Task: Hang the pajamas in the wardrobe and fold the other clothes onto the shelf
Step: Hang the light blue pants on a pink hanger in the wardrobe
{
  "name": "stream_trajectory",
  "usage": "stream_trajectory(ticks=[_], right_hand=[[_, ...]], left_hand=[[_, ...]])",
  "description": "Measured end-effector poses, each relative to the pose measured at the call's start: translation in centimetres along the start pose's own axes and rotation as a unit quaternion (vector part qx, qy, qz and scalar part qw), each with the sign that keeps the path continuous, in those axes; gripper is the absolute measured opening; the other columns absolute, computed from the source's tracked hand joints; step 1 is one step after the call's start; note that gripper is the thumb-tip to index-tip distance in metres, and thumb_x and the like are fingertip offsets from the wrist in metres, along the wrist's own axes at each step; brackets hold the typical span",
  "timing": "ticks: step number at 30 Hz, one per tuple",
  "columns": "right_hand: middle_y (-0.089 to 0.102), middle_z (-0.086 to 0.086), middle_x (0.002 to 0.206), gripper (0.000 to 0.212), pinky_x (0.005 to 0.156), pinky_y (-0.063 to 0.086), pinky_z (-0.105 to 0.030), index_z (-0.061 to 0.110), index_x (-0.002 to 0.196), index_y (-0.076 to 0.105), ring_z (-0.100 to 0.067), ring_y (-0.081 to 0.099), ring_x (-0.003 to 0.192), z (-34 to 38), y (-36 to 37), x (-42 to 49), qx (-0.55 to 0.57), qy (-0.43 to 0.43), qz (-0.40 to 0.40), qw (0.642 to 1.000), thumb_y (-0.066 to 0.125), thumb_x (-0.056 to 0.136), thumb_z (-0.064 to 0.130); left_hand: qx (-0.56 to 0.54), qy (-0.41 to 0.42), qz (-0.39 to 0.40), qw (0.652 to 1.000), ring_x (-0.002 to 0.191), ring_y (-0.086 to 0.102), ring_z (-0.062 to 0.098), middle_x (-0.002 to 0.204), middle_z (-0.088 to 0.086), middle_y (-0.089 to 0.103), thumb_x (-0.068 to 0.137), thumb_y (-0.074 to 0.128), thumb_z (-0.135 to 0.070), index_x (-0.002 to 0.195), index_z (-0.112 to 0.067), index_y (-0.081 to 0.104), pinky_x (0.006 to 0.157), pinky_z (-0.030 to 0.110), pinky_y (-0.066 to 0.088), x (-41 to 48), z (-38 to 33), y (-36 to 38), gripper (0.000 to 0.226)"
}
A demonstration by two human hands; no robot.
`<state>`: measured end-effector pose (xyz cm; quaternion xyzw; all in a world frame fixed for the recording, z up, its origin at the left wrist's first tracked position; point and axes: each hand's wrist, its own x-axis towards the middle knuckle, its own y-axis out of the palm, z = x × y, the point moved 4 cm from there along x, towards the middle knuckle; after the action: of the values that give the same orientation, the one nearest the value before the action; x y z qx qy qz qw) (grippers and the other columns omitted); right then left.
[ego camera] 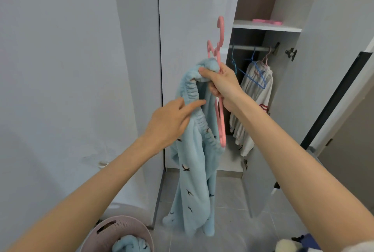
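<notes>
Clenched in the right hand (219, 83): the pink hanger (221, 124) and, pinched in with it, the bunched top of the blue pajama trousers (192, 170). Fingers curled tight round both.

Left hand (170, 124) slack and fairly straight-fingered, forefinger laid along the gathered elastic waistband (194, 92), gripping nothing. Placed at about eight o'clock of the right hand, touching the waistband from outside.

Hanging from the right hand's grip toward six o'clock, the trousers, legs down toward the floor tiles (228, 197), small dark bird shapes printed on the fleece. From the same grip, hanger hook up at twelve o'clock, long arm slanting to six o'clock just beside the cloth.

Farther out, at two o'clock of the right hand, the open wardrobe (287, 94). On its rail (253, 48): blue hangers (258, 74) and a white garment (253, 102) with red stripes at one cuff, hung well behind the trousers and apart from them. Above the rail, a white shelf (265, 27) bearing a flat pink thing (267, 21), too blurred to name.

At seven o'clock of the frame, against the bottom edge, a pink perforated laundry basket (109, 229). Inside it, a crumpled piece of the same blue printed fleece (131, 243).

At five o'clock, in the bottom corner, a heap of cream and dark-blue cloth (291, 244), partly cut off by the right forearm and the frame edge.
</notes>
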<state>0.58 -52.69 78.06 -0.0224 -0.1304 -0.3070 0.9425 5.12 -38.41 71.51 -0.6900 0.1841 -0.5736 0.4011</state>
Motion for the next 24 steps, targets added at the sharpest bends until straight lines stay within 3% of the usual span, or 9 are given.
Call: stream_trajectory(ticks=[2, 4, 8, 12, 15, 19, 22, 24], right_hand=[[0.049, 0.006, 0.057, 0.015, 0.034, 0.027, -0.014, 0.010, 0.103, 0.059, -0.002, 0.035, 0.035, 0.2, -0.2, 0.0, -0.011, -0.004, 0.000, 1.000, 0.064, 0.089, 0.012], [0.049, 0.005, 0.059, 0.017, 0.034, 0.027, -0.014, 0.009, 0.105, 0.059, -0.002, 0.036, 0.035, 0.2, -0.5, 0.0, -0.014, -0.008, -0.004, 1.000, 0.064, 0.089, 0.012], [0.046, 0.002, 0.061, 0.010, 0.033, 0.024, -0.015, 0.013, 0.097, 0.057, -0.003, 0.032, 0.034, 0.1, -1.8, 0.0, 0.001, -0.017, -0.047, 0.999, 0.064, 0.090, 0.010], [0.043, -0.001, 0.067, 0.010, 0.033, 0.023, -0.015, 0.016, 0.092, 0.054, -0.002, 0.029, 0.033, -0.3, -3.3, -0.1, 0.025, -0.021, -0.102, 0.994, 0.060, 0.092, 0.009], [0.044, 0.000, 0.067, 0.011, 0.034, 0.024, -0.015, 0.012, 0.103, 0.055, -0.002, 0.028, 0.035, -0.5, -3.7, -0.3, 0.050, -0.010, -0.129, 0.990, 0.059, 0.093, 0.009], [0.043, 0.000, 0.065, 0.009, 0.034, 0.023, -0.016, 0.013, 0.100, 0.055, -0.002, 0.028, 0.035, -0.5, -3.9, -0.5, 0.059, -0.012, -0.136, 0.989, 0.059, 0.093, 0.009], [0.042, 0.000, 0.063, 0.009, 0.035, 0.024, -0.016, 0.017, 0.091, 0.054, -0.002, 0.029, 0.035, -0.5, -3.8, -0.5, 0.064, -0.020, -0.138, 0.988, 0.060, 0.092, 0.010], [0.044, 0.001, 0.063, 0.008, 0.034, 0.026, -0.016, 0.016, 0.092, 0.054, -0.002, 0.030, 0.034, -0.6, -3.7, -0.4, 0.074, -0.019, -0.145, 0.987, 0.060, 0.092, 0.010]], left_hand=[[0.099, 0.000, 0.046, 0.994, 0.076, 0.053, 0.020, 0.089, 0.001, 0.052, 0.100, 0.030, -0.034, 0.145, -0.041, 0.027, 0.054, 0.029, 0.030, 0.4, -0.3, 1.0, 0.045], [0.147, -0.011, 0.077, 0.986, 0.083, 0.057, 0.023, 0.096, 0.003, 0.058, 0.100, 0.025, -0.043, 0.143, -0.041, 0.029, 0.057, 0.030, 0.030, 0.8, -0.6, 1.9, 0.043], [0.152, -0.040, 0.118, 0.980, 0.084, 0.054, 0.024, 0.097, 0.006, 0.055, 0.094, 0.026, -0.058, 0.126, -0.030, 0.044, 0.059, 0.031, 0.029, 0.8, 0.0, 2.5, 0.046], [0.117, -0.099, 0.116, 0.981, 0.088, 0.049, 0.023, 0.100, 0.005, 0.047, 0.082, 0.028, -0.074, 0.116, -0.027, 0.047, 0.059, 0.030, 0.032, -0.7, 2.7, 2.5, 0.061], [0.117, -0.131, 0.117, 0.977, 0.091, 0.049, 0.024, 0.109, 0.004, 0.048, 0.080, 0.050, -0.067, 0.108, -0.023, 0.047, 0.059, 0.030, 0.033, -1.7, 4.8, 2.9, 0.052], [0.045, -0.202, 0.154, 0.966, 0.107, 0.051, 0.026, 0.126, 0.006, 0.048, 0.086, 0.058, -0.045, 0.129, -0.027, 0.045, 0.070, 0.033, 0.043, -3.7, 7.5, 4.5, 0.048], [-0.068, -0.183, 0.077, 0.978, 0.110, 0.048, 0.023, 0.128, 0.004, 0.046, 0.088, 0.059, -0.033, 0.127, -0.025, 0.047, 0.071, 0.030, 0.041, -4.4, 6.6, 5.1, 0.042], [-0.131, -0.123, 0.041, 0.983, 0.109, 0.048, 0.020, 0.122, -0.001, 0.052, 0.095, 0.046, -0.037, 0.120, -0.022, 0.053, 0.081, 0.033, 0.043, -4.2, 5.2, 5.3, 0.031]])
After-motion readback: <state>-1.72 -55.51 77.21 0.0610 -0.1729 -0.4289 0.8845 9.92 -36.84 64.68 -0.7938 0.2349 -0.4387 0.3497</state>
